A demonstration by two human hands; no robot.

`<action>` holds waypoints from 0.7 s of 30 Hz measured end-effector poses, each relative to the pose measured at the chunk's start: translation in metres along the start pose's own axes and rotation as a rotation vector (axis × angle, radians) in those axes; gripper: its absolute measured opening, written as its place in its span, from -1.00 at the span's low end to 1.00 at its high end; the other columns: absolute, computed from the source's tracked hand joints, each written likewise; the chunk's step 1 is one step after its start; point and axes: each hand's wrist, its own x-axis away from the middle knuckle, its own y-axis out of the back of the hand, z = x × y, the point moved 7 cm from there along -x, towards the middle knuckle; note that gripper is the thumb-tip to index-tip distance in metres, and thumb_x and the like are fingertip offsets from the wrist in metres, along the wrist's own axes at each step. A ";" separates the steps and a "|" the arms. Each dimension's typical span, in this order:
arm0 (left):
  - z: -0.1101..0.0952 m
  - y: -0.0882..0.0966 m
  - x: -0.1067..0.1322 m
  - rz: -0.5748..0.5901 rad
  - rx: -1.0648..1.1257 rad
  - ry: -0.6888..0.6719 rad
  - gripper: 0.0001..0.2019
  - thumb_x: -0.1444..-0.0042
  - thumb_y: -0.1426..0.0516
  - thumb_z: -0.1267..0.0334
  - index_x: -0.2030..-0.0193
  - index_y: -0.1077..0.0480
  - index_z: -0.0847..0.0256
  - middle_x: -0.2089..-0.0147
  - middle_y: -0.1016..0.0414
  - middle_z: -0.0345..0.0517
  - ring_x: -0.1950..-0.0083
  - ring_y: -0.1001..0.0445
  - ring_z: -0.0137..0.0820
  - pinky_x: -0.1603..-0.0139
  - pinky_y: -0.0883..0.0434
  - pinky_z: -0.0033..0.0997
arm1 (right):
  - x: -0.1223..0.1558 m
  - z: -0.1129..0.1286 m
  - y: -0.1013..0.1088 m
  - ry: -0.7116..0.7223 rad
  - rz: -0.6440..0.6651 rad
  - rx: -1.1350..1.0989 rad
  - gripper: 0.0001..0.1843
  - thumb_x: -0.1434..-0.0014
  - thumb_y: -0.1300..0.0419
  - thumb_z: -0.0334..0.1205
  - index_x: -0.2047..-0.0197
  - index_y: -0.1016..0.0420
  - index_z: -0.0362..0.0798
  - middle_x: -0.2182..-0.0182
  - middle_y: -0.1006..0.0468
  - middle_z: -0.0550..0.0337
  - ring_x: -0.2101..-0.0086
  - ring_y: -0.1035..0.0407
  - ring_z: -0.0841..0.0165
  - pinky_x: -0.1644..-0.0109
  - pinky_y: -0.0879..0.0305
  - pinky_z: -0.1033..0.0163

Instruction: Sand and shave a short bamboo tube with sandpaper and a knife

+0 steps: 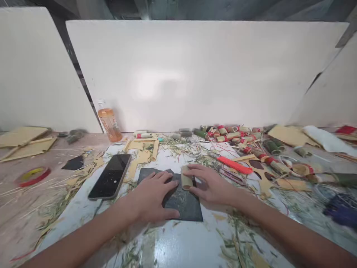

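Observation:
A dark, sandpaper-like sheet point(184, 208) lies flat on the white board in front of me. Across its left part my left hand point(156, 195) rests palm down, fingers spread. My right hand point(208, 182) grips a short, pale bamboo tube point(186, 178) from its right side, over the right part of the sheet. The tube appears to touch the sheet, its lower end facing me. Part of the tube is hidden by my right fingers.
A phone point(111, 176) lies left of the sheet, with a bottle point(109, 121) behind it. Red-wrapped bamboo pieces point(242, 137) are heaped at the back right near an orange-handled tool point(234, 165). A tape roll point(32, 176) sits far left. Plant shavings litter the board.

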 end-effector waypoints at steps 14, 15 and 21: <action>-0.003 0.002 -0.003 -0.030 0.012 -0.011 -0.26 -0.01 -0.11 -0.26 -0.26 -0.25 0.11 -0.25 -0.27 0.12 -0.26 -0.22 0.04 -0.19 -0.25 0.14 | 0.001 -0.008 0.000 -0.036 -0.024 -0.004 -0.60 -0.16 -0.22 -0.22 -0.08 -0.41 -0.01 -0.07 -0.45 -0.03 -0.10 -0.29 0.13 -0.16 -0.24 -0.02; -0.003 0.002 -0.003 -0.030 0.014 -0.009 -0.26 -0.01 -0.11 -0.25 -0.27 -0.24 0.11 -0.26 -0.26 0.12 -0.26 -0.22 0.05 -0.19 -0.24 0.14 | 0.000 -0.010 0.002 -0.055 -0.039 -0.006 -0.60 -0.16 -0.21 -0.22 -0.08 -0.39 -0.02 -0.07 -0.45 -0.03 -0.10 -0.29 0.14 -0.17 -0.22 -0.03; -0.002 0.001 -0.001 -0.021 0.027 0.004 -0.23 -0.02 -0.10 -0.26 -0.29 -0.21 0.12 -0.28 -0.24 0.13 -0.29 -0.19 0.05 -0.22 -0.22 0.13 | 0.001 -0.013 0.011 -0.088 -0.073 -0.006 -0.68 -0.11 -0.27 -0.20 0.05 -0.42 0.00 0.03 -0.51 0.04 0.03 -0.39 0.19 -0.05 -0.32 0.06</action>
